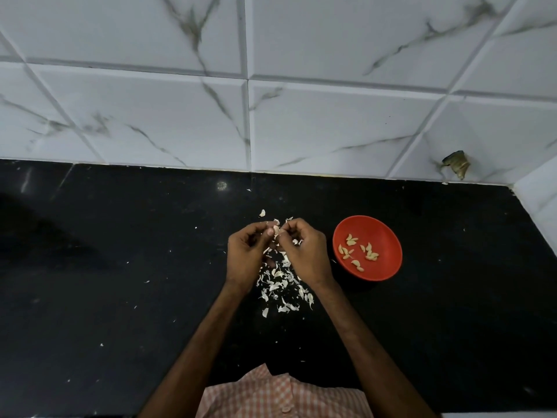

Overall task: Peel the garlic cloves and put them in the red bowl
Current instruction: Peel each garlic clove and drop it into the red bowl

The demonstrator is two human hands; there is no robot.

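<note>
Both hands are working above the middle of the bench point(120, 267), left hand point(245, 254) and right hand point(304, 254) pinching one garlic clove point(276, 231) together; a nail should be lifting skin from its tip, I reckon. Beside them the red bowl point(384, 229) is holding peeled cloves point(358, 251). Veined wall tiles point(331, 122) are backing the black surface, skins point(278, 282) littering it.

Kitchen, prob. domestic: black stone counter point(120, 297) lower frame; white marble-look wall tiles point(331, 116) upper frame; garlic skins point(280, 285) centre; red bowl point(388, 236) w/ cloves point(351, 240) centre-right.
</note>
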